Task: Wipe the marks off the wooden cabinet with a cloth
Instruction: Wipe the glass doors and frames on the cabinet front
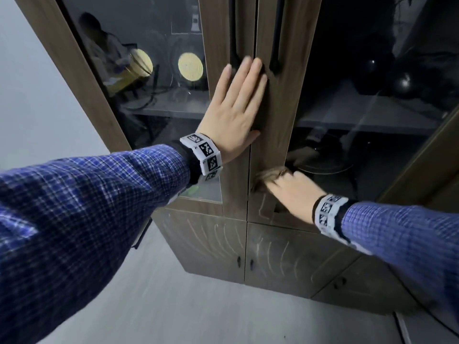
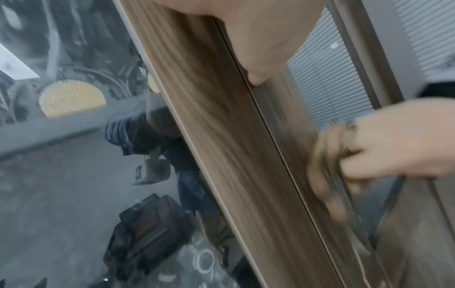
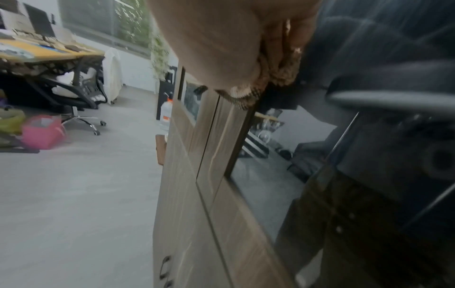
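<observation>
The wooden cabinet [image 1: 280, 115] has glass upper doors and wooden lower doors streaked with pale curved marks [image 1: 270, 249]. My left hand [image 1: 236, 108] lies flat with straight fingers across the seam between the two upper doors. Lower down, my right hand [image 1: 290, 192] grips a bunched tan cloth [image 1: 265, 176] against the right door's frame beside the glass. In the left wrist view the cloth [image 2: 322, 167] is blurred under the right hand [image 2: 399, 148]. The right wrist view shows the fuzzy cloth [image 3: 278, 76] squeezed between my curled fingers [image 3: 221, 42].
Black handles [image 1: 275, 58] run down the upper doors above my left hand. Small dark pulls [image 1: 239, 261] sit on the lower doors. Grey floor [image 1: 173, 306] spreads below. In the right wrist view an office chair [image 3: 78, 97], a desk and a pink basket [image 3: 41, 130] stand behind.
</observation>
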Motion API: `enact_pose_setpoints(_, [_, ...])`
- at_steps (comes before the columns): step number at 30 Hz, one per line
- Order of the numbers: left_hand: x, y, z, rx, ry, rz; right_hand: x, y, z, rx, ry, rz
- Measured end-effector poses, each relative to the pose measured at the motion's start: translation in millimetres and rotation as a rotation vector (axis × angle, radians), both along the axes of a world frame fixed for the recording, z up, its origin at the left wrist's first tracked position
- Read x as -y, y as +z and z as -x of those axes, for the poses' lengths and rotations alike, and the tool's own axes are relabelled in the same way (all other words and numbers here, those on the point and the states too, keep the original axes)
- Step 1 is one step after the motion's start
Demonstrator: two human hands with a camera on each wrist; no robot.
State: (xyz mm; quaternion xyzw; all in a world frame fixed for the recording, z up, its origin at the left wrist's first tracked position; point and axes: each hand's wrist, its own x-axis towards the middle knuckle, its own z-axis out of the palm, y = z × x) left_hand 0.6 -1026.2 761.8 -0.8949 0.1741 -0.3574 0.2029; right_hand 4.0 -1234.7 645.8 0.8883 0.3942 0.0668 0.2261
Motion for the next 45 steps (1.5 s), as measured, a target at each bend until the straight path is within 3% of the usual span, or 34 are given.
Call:
enact_pose_setpoints(4, [-8,-34,3,-0.039,-0.053,-0.053,5,34,-9,0.128,0.023,-0.092])
enact_pose_setpoints(7, [-8,-44,-2,-0.033,-0.077,-0.033,-1,24,-11,0.127,0.038,-0.121])
enact_pose_setpoints(16, [7,-63,-7,-0.084,-0.052,0.115,-18,-115,-8,-0.103,0.053,0.071])
enact_pose_setpoints(20, [9,-74,-6,-0.063,-0.056,0.14,-27,-147,0,-0.132,0.005,0.17])
enact_pose_setpoints(28, [2,-75,-5,-0.065,-0.046,0.093,27,-141,4,-0.187,-0.01,0.341])
enact_pose_setpoints(35, [4,-78,-5,-0.058,-0.03,0.067,-25,-114,3,-0.066,0.023,-0.032])
enact_pose_setpoints(38, [5,-78,-5,-0.069,-0.024,0.064,-27,-122,4,-0.054,0.006,-0.019])
enact_pose_setpoints(41, [4,-78,-5,-0.071,-0.031,0.057,12,-135,7,-0.124,-0.04,0.14])
enact_pose_setpoints(45, [3,-76,-4,-0.078,-0.018,0.038,92,-141,20,-0.141,-0.246,0.23])
